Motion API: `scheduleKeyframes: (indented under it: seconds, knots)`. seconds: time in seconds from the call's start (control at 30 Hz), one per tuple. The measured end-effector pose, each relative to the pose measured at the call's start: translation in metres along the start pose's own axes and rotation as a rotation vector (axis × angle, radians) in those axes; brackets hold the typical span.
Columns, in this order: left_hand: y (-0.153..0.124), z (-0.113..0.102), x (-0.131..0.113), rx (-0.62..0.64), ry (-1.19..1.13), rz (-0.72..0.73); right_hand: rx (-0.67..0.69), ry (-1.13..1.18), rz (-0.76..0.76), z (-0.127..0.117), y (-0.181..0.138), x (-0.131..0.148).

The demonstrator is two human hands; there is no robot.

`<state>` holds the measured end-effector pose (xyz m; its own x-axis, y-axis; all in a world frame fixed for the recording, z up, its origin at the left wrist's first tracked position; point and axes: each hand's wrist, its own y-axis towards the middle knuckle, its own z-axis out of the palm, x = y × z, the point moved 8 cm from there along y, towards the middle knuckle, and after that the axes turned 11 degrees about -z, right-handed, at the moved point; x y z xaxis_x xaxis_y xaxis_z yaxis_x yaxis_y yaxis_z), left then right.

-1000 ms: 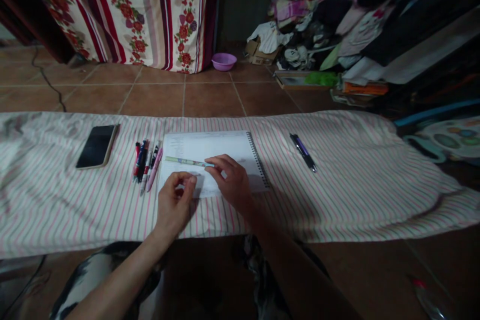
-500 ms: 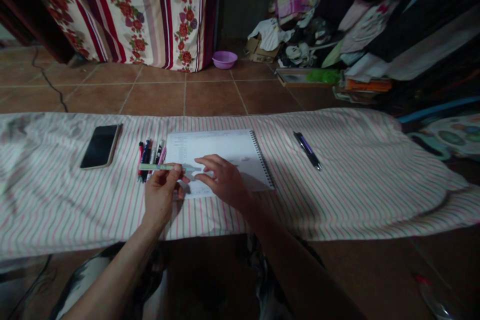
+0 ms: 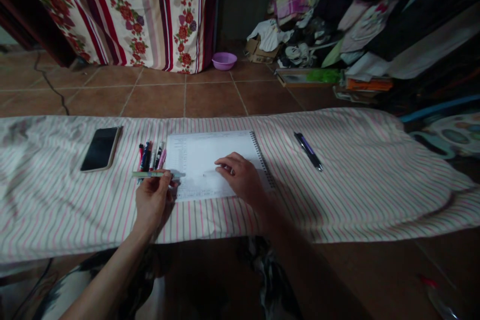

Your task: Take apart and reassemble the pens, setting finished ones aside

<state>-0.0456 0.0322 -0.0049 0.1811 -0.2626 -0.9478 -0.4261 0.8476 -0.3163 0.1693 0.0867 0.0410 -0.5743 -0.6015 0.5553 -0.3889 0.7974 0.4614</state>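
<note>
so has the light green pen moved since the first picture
Yes, to the left: held in the left hand, the light green pen, earlier over the spiral notebook, now juts well past the notebook's left edge.

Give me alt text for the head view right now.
The left hand holds a slim pale green pen near a cluster of multicoloured pens, while the right hand is over a white spiral-bound notebook. On the striped cloth, a black rectangular phone lies left and a black-and-purple pen right.
</note>
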Motion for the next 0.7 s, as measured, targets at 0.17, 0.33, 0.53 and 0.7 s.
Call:
scheduleKeyframes:
  seconds: [0.17,0.33,0.53,0.7]
  knots:
    - [0.002,0.005,0.002,0.048,-0.072,-0.011,0.095,0.007,-0.051,0.014,-0.003,0.008]
    - [0.001,0.01,0.002,0.065,-0.013,-0.033,0.153,0.025,-0.089,0.025,-0.006,0.01]
    - [0.001,0.01,0.001,0.044,-0.016,-0.055,0.194,-0.013,-0.088,0.031,-0.006,0.007]
    - [0.003,0.011,0.001,0.063,-0.004,-0.046,0.197,-0.029,-0.089,0.031,-0.005,0.009]
